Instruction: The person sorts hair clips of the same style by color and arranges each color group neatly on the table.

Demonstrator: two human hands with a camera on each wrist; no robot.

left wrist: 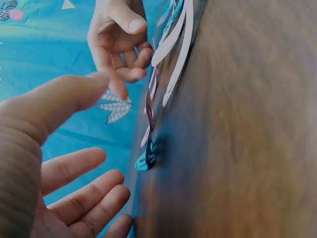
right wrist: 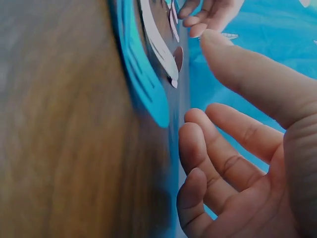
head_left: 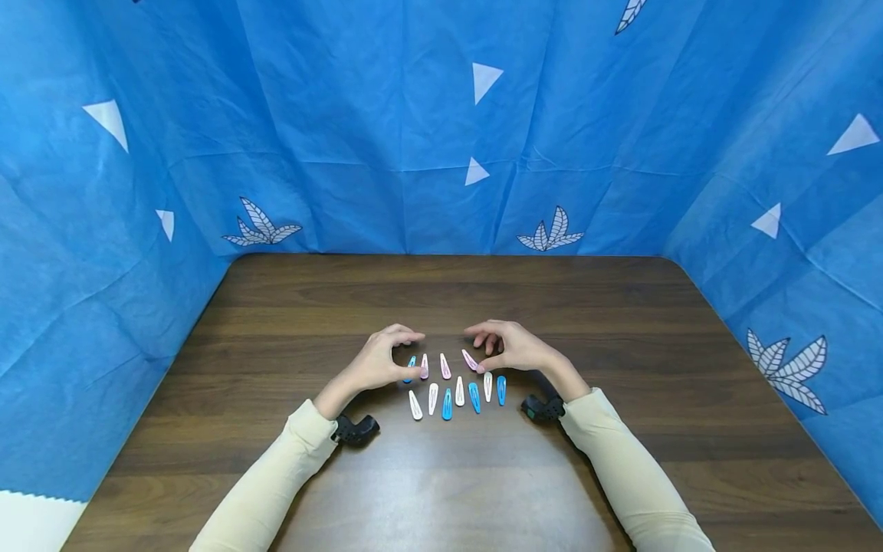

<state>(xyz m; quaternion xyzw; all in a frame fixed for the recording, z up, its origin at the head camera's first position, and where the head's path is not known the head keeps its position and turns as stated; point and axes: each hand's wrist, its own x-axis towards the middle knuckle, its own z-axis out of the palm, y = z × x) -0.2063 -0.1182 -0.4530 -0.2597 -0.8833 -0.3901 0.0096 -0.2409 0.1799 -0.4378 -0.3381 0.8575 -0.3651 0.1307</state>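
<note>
Snap hair clips lie on the table in two loose rows. The back row has a blue clip (head_left: 410, 370) and a pink clip (head_left: 424, 366) beside the left thumb, a pink clip (head_left: 444, 366) in the middle and a tilted pink clip (head_left: 470, 359) near the right thumb. In front lie several white and blue clips, among them a white clip (head_left: 415, 405) and a blue clip (head_left: 501, 389). My left hand (head_left: 381, 358) arches at the left end, thumb and fingers apart, holding nothing. Opposite it, my right hand (head_left: 513, 349) hovers with loosely bent fingers, also holding nothing.
The clips sit mid-way on a brown wooden table (head_left: 586, 307). A blue patterned cloth (head_left: 441, 115) hangs behind it and along both sides. Black wrist devices, one on the left wrist (head_left: 356, 431) and another on the right (head_left: 543, 408), stay close to the tabletop.
</note>
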